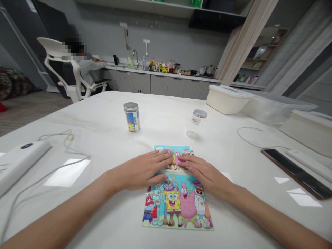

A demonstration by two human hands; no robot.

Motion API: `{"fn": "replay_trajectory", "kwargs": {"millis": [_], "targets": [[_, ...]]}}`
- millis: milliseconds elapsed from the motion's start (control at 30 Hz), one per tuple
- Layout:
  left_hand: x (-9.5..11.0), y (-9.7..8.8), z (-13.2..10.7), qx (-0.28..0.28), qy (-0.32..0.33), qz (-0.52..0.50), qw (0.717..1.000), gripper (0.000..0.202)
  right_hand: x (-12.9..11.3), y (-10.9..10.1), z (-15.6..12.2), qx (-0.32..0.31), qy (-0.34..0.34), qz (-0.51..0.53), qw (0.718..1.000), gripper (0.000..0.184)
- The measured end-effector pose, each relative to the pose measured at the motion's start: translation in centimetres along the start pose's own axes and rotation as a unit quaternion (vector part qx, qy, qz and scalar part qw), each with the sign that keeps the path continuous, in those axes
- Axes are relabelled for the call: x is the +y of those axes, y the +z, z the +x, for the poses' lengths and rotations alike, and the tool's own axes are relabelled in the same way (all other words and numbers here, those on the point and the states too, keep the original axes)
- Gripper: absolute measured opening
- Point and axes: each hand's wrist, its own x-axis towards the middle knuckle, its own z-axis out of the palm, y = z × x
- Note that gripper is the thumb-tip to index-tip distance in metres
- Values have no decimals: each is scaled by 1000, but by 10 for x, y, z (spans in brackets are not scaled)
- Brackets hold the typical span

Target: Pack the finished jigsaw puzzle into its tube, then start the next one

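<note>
A cartoon jigsaw puzzle (pixel 178 204) lies assembled and flat on the white table. Just beyond its far edge is a smaller picture card (pixel 177 167) with similar characters and a barcode at its right side. My left hand (pixel 145 169) rests palm down over the card's left part, fingers stretched out. From the other side, my right hand (pixel 201 171) lies flat across the card's right part and the puzzle's upper right corner. Farther back stand a jar with a cartoon label (pixel 132 119) and a clear jar (pixel 195 124), both with silver lids.
At left, a white power strip (pixel 23 162) trails a cable. A phone (pixel 295 171) lies at right beside a white bar. Lidded plastic boxes (pixel 228 100) occupy the back right. Beyond the table, a person (pixel 89 69) sits in a white-framed chair near a kitchen counter.
</note>
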Motion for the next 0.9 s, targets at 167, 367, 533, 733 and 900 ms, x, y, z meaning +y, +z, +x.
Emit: {"fn": "replay_trajectory", "kwargs": {"millis": [167,367,533,733,900], "targets": [[17,-7,3,-16,47,-14,999,58,3,1,1,-1,10,-2,1000,38],[37,0,7,-4,124,-38,991,56,5,2,1,7,-7,-23,1000,37],[49,8,7,-12,153,-56,987,61,1,-1,2,12,7,-16,1000,38],[49,12,9,-14,136,-55,989,61,0,-1,5,8,25,3,1000,35],[46,14,10,-4,134,-51,990,61,-2,-3,5,21,14,-9,1000,31]]}}
